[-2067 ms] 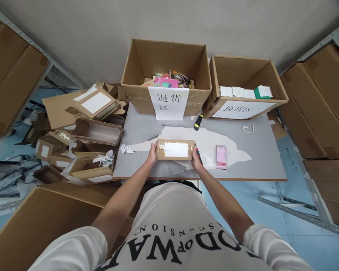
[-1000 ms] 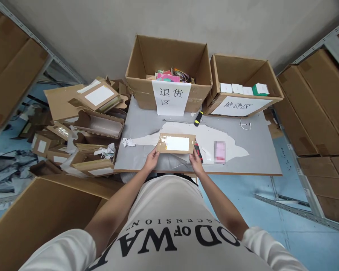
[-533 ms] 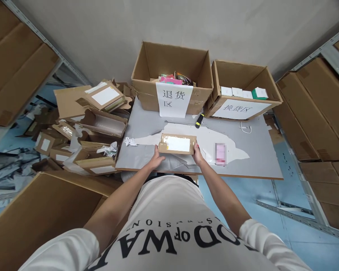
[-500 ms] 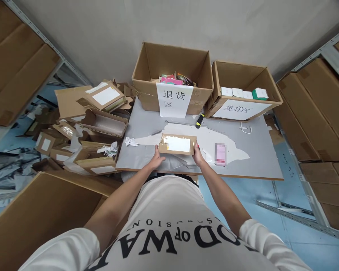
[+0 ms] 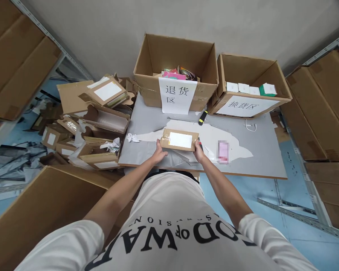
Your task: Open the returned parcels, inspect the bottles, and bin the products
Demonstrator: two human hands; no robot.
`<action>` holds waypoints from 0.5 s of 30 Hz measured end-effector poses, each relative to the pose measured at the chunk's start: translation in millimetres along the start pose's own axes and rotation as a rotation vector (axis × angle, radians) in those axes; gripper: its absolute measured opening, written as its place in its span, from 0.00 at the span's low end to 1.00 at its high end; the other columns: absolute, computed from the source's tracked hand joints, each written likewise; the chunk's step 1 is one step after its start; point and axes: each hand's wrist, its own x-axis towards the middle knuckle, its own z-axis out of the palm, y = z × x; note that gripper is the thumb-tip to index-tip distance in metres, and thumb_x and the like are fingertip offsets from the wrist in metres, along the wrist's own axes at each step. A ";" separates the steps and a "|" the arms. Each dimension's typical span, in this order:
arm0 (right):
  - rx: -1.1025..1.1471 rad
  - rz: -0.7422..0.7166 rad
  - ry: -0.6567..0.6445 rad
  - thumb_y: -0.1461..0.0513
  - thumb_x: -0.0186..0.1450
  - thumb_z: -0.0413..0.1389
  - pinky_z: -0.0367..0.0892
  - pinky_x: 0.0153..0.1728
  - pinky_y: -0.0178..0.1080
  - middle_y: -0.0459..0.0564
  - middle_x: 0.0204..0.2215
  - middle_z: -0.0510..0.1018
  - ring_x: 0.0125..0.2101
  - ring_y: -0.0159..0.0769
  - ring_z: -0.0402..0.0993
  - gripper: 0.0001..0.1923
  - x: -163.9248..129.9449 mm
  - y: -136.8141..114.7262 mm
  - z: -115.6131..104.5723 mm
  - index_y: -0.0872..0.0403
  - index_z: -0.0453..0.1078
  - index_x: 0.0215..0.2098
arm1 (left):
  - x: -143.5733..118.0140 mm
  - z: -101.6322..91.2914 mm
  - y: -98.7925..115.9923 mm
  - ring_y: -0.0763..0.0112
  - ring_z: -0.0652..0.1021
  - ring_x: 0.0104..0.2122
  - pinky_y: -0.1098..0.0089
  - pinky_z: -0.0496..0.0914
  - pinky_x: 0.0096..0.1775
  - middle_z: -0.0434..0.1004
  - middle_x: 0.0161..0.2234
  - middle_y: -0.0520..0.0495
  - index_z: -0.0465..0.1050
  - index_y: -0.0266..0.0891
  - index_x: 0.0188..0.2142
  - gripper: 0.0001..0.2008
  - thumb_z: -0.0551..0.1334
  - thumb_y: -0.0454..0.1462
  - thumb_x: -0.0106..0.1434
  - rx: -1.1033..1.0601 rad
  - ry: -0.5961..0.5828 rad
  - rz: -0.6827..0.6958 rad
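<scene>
A small cardboard box [image 5: 164, 137] with a white label on top and shiny clear tape is between my hands, over the front half of the table. My left hand [image 5: 159, 153] grips its left end, the thumb sticking out below the near edge. At the right end my right hand [image 5: 198, 151] closes on the corner. A small dark and red object [image 5: 200, 143] shows beside the right fingers; I cannot tell whether they hold it. To the right, a pink blurred-out item [image 5: 223, 151] lies on the table.
Two large cartons with paper signs, a carton of colourful packs [image 5: 149, 90] and a carton of small white boxes [image 5: 284, 94], stand at the table's back. A black-yellow cutter [image 5: 202, 117] lies before them. Opened boxes [image 5: 106, 118] pile up left of the table [image 5: 267, 150]. Shelves flank both sides.
The box has tilted slightly, its right end now a little nearer me, with both hands still on it. The whole view has shifted slightly; nothing was let go.
</scene>
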 end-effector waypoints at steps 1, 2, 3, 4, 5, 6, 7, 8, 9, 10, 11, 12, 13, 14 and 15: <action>0.012 0.004 -0.005 0.39 0.65 0.44 0.46 0.65 0.47 0.43 0.64 0.61 0.65 0.37 0.51 0.34 0.7 -1.2 -1.2 0.44 0.56 0.63 | -0.1 -2.0 -0.4 0.54 0.38 0.68 0.58 0.38 0.65 0.32 0.69 0.42 0.27 0.41 0.68 0.58 0.62 0.29 0.44 0.008 -0.029 0.003; 0.024 -0.003 -0.014 0.40 0.65 0.44 0.47 0.65 0.47 0.43 0.64 0.60 0.65 0.37 0.52 0.34 0.7 -1.7 -2.8 0.43 0.56 0.64 | -0.5 -4.4 -1.8 0.53 0.37 0.68 0.57 0.38 0.65 0.32 0.69 0.42 0.27 0.41 0.68 0.58 0.63 0.29 0.44 0.008 -0.057 0.005; 0.031 -0.025 -0.028 0.40 0.64 0.46 0.48 0.64 0.47 0.43 0.64 0.60 0.64 0.37 0.53 0.34 -0.1 -1.1 -4.6 0.42 0.54 0.64 | -0.9 -7.3 -4.3 0.54 0.36 0.68 0.57 0.37 0.65 0.33 0.69 0.42 0.28 0.41 0.68 0.58 0.64 0.29 0.45 0.001 -0.083 0.007; 0.028 -0.052 -0.040 0.41 0.64 0.47 0.49 0.64 0.47 0.41 0.65 0.58 0.64 0.36 0.53 0.34 -1.8 0.5 -6.4 0.40 0.52 0.65 | -1.5 -10.3 -7.5 0.54 0.36 0.68 0.56 0.36 0.65 0.34 0.69 0.42 0.29 0.42 0.68 0.58 0.64 0.30 0.45 -0.014 -0.100 0.008; 0.013 -0.077 -0.039 0.41 0.64 0.48 0.50 0.63 0.48 0.40 0.66 0.56 0.65 0.36 0.53 0.35 -4.4 3.4 -8.2 0.38 0.49 0.66 | -2.0 -13.3 -11.2 0.55 0.36 0.68 0.56 0.36 0.65 0.34 0.70 0.43 0.31 0.43 0.68 0.57 0.64 0.30 0.45 -0.035 -0.106 0.009; -0.015 -0.091 -0.024 0.41 0.63 0.49 0.51 0.63 0.48 0.39 0.67 0.53 0.65 0.36 0.51 0.37 -7.8 7.2 -9.8 0.37 0.46 0.67 | -2.6 -16.1 -14.8 0.56 0.37 0.68 0.56 0.35 0.65 0.35 0.70 0.44 0.32 0.44 0.68 0.56 0.64 0.31 0.46 -0.056 -0.101 0.011; -0.052 -0.094 0.007 0.41 0.62 0.49 0.51 0.62 0.49 0.39 0.67 0.50 0.65 0.36 0.50 0.39 -11.7 11.8 -10.9 0.37 0.43 0.68 | -3.1 -18.6 -18.1 0.57 0.38 0.68 0.57 0.35 0.65 0.35 0.70 0.45 0.33 0.45 0.68 0.55 0.64 0.32 0.47 -0.074 -0.090 0.015; -0.093 -0.084 0.039 0.40 0.62 0.49 0.51 0.62 0.50 0.39 0.68 0.47 0.66 0.36 0.48 0.41 -16.1 16.8 -11.5 0.37 0.40 0.68 | -3.8 -20.6 -20.6 0.58 0.38 0.68 0.58 0.35 0.65 0.35 0.70 0.46 0.34 0.46 0.68 0.54 0.64 0.33 0.48 -0.086 -0.076 0.024; -0.129 -0.070 0.070 0.39 0.61 0.48 0.50 0.63 0.51 0.40 0.69 0.44 0.67 0.37 0.45 0.43 -20.5 21.8 -11.5 0.38 0.37 0.69 | -4.6 -22.0 -22.2 0.59 0.38 0.68 0.59 0.36 0.65 0.35 0.70 0.46 0.35 0.46 0.68 0.53 0.64 0.34 0.49 -0.091 -0.066 0.036; -0.155 -0.060 0.089 0.38 0.61 0.48 0.48 0.63 0.51 0.40 0.69 0.41 0.67 0.37 0.43 0.45 -24.9 26.4 -10.7 0.40 0.35 0.69 | -5.5 -22.6 -22.7 0.60 0.39 0.68 0.59 0.37 0.65 0.34 0.70 0.47 0.36 0.47 0.68 0.52 0.64 0.34 0.50 -0.090 -0.063 0.048; -0.167 -0.057 0.090 0.37 0.60 0.47 0.47 0.63 0.51 0.41 0.69 0.39 0.67 0.37 0.41 0.47 -28.9 30.3 -9.1 0.41 0.34 0.69 | -6.6 -22.4 -22.2 0.60 0.39 0.68 0.60 0.38 0.65 0.34 0.70 0.47 0.36 0.47 0.68 0.51 0.64 0.35 0.50 -0.085 -0.065 0.057; -0.168 -0.061 0.075 0.36 0.60 0.47 0.45 0.64 0.50 0.41 0.69 0.38 0.68 0.36 0.40 0.48 -32.4 33.4 -7.0 0.42 0.33 0.69 | -7.8 -21.3 -20.9 0.60 0.39 0.68 0.60 0.38 0.65 0.35 0.70 0.47 0.36 0.46 0.68 0.51 0.64 0.35 0.51 -0.077 -0.071 0.064; -0.163 -0.069 0.058 0.36 0.60 0.47 0.44 0.64 0.49 0.40 0.69 0.38 0.68 0.35 0.39 0.48 -35.3 35.4 -4.4 0.42 0.32 0.69 | -9.2 -19.3 -19.0 0.60 0.40 0.68 0.60 0.39 0.65 0.35 0.70 0.47 0.35 0.46 0.68 0.52 0.65 0.35 0.51 -0.069 -0.077 0.069; -0.162 -0.074 0.047 0.36 0.60 0.46 0.44 0.65 0.48 0.39 0.69 0.39 0.68 0.34 0.40 0.48 -37.6 36.4 -1.7 0.42 0.32 0.69 | -10.5 -16.7 -16.8 0.60 0.40 0.68 0.59 0.38 0.65 0.35 0.70 0.47 0.34 0.46 0.68 0.52 0.65 0.35 0.50 -0.061 -0.082 0.074; -0.165 -0.073 0.046 0.36 0.60 0.46 0.44 0.65 0.47 0.38 0.69 0.40 0.68 0.33 0.40 0.47 -39.2 36.5 0.9 0.41 0.32 0.69 | -11.8 -13.6 -14.6 0.59 0.40 0.68 0.59 0.38 0.65 0.34 0.70 0.47 0.33 0.46 0.68 0.53 0.65 0.34 0.50 -0.051 -0.085 0.080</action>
